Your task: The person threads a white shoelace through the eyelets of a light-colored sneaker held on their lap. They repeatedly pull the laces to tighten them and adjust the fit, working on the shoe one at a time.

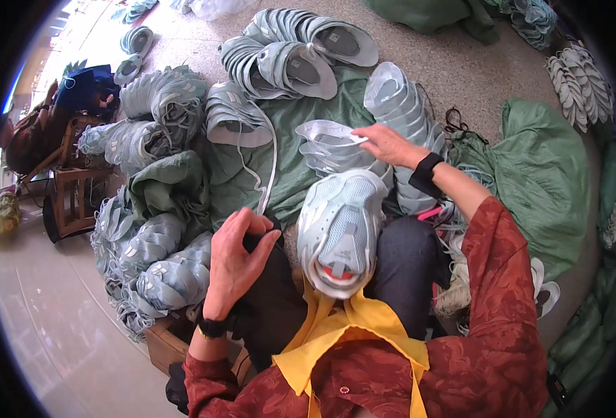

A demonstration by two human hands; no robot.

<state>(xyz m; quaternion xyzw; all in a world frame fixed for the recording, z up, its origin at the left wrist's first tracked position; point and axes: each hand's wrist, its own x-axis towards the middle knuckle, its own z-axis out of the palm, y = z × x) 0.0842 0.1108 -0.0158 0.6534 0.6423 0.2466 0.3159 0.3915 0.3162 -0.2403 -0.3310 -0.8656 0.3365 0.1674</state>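
My right hand reaches forward and pinches the pale rim of a shoe upper at the top of a small nested stack. My left hand is above my left knee with fingers curled and thumb apart. Two strands of a white lace come together at its fingertips; the grip itself is partly hidden. The strands run back to a row of nested pale uppers. Between my knees rests a light blue and white mesh shoe, with a red patch inside its near end.
A green sheet lies under the stacks. More bundled uppers are heaped on the left, beside a wooden chair. Long nested rows of uppers lie ahead. A green sack slumps on the right.
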